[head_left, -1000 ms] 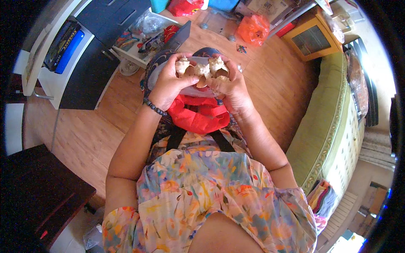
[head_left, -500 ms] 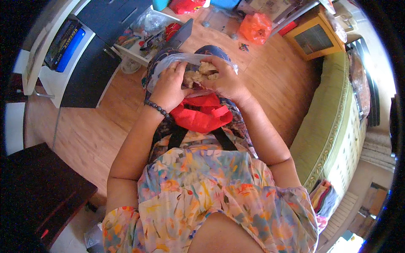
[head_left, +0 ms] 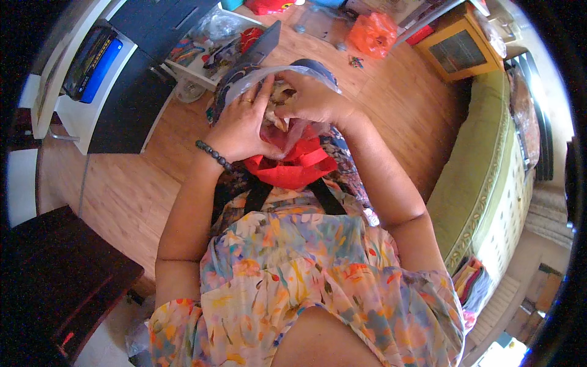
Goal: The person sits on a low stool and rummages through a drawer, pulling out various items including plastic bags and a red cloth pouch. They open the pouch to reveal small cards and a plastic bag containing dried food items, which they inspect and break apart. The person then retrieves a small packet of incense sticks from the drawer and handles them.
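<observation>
My left hand (head_left: 241, 125) and my right hand (head_left: 312, 98) are close together over my lap, both gripping a clear plastic bag (head_left: 251, 76) with pale beige lumps (head_left: 278, 98) inside. The left hand wears a ring and a dark bead bracelet, and its fingers hold the bag's near side. From the right, my other hand closes over the lumps. A red bag (head_left: 293, 168) with red straps lies on my lap just under both hands. I cannot tell what the lumps are.
A low white table (head_left: 202, 64) cluttered with small items stands ahead on the wooden floor (head_left: 131, 183). A dark cabinet (head_left: 128, 98) is at left, an orange plastic bag (head_left: 373, 33) and a wooden box (head_left: 461, 49) ahead right, a green sofa (head_left: 483, 177) along the right.
Both hands, held up with the pale lumps a second ago, have come down and pushed them into the clear plastic bag over the red bag.
</observation>
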### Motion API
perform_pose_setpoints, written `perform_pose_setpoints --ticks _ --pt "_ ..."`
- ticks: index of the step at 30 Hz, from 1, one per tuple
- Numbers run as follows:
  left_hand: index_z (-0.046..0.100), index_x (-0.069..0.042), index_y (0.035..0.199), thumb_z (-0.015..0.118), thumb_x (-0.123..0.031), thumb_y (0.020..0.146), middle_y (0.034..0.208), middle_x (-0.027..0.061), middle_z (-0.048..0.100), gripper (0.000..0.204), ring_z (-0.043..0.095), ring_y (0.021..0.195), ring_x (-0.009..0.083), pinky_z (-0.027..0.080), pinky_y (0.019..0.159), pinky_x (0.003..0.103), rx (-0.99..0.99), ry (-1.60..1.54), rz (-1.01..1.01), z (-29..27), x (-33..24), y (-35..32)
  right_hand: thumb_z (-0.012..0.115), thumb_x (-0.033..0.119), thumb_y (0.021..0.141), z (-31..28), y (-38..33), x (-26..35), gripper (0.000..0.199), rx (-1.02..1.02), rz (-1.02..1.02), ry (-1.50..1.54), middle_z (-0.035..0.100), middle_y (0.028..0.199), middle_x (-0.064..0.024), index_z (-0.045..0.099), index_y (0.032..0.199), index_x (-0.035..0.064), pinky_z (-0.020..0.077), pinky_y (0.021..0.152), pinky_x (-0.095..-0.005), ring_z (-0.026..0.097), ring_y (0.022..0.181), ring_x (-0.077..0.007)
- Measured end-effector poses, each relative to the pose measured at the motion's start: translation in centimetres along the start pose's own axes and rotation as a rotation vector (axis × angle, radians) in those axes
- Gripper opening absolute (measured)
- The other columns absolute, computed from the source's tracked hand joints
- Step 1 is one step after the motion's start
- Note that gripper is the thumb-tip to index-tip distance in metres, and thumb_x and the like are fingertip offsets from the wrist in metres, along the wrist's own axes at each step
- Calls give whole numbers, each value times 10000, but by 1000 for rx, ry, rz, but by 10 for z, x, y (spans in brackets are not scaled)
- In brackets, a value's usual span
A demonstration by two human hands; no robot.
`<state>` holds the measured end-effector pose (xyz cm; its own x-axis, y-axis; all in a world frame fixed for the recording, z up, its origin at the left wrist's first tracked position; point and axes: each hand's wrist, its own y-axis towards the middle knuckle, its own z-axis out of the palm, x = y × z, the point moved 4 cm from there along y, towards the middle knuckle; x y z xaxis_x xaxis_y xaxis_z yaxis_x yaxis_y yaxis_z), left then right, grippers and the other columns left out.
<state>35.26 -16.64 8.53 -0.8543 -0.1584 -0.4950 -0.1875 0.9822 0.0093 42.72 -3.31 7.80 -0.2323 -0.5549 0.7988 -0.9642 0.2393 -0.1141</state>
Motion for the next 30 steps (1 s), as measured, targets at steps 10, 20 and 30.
perform_pose_setpoints --ticks 10,20,30 --pt "67 18 1436 861 -404 503 1413 305 256 1296 293 1296 446 271 1081 425 -8 -112 109 5 8 -3 633 447 773 -7 -9 -4 580 -106 88 -170 608 1075 -232 549 1141 6 460 869 -421 577 1011 -385" --pt "39 -1 1449 878 -291 478 1446 279 204 1316 210 1353 404 209 1112 419 69 -191 26 -8 2 -6 601 380 795 -18 -23 18 488 -164 120 -375 613 1020 -256 567 1084 -13 484 809 -444 604 943 -389" --pt "338 -20 1353 790 -158 674 1295 189 469 827 484 1170 291 407 966 357 -349 -517 -57 -23 13 -9 576 291 861 -20 -23 14 397 -140 174 1245 626 951 -126 582 1077 -43 517 761 -321 622 880 -231"
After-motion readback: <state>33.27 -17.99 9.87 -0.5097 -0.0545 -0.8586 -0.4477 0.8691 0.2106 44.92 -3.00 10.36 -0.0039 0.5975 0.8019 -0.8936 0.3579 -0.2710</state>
